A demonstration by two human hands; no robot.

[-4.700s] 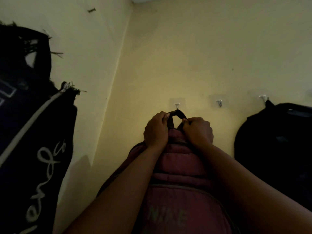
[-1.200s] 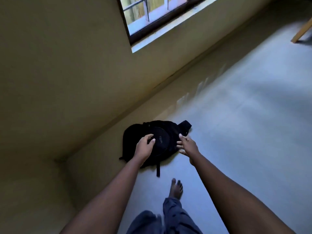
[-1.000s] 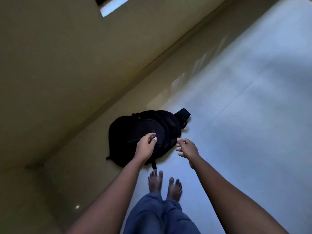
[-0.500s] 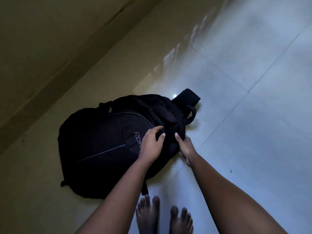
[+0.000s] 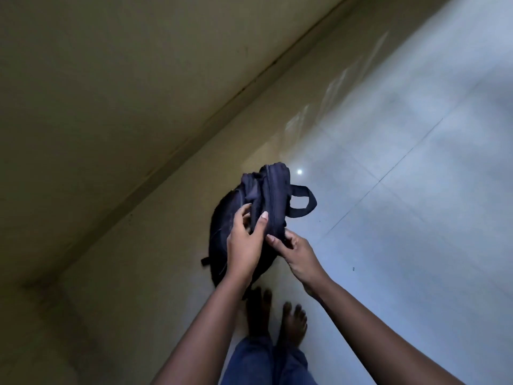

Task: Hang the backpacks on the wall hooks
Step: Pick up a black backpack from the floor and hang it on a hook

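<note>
One backpack is being gathered up, and nothing of the hanging itself shows. No hook is in view, only the wall, the floor and the person's bare feet.

The backpack is near the floor's edge along the wall, just ahead of the feet, with its top end raised and bunched. Its lower end is hidden behind the left forearm, so I cannot tell whether it is off the floor.

The left grip is clenched on the bunched fabric at the top, thumb on one side and fingers on the other. The right grip pinches the same end just beside it. The carry loop sticks out to the right, and neither grip holds it.

By my reading this is the pick-up stage. What remains is to find the loop, lift the backpack, carry it to a hook and hang it. How many backpacks are already hung cannot be told from here.
</note>
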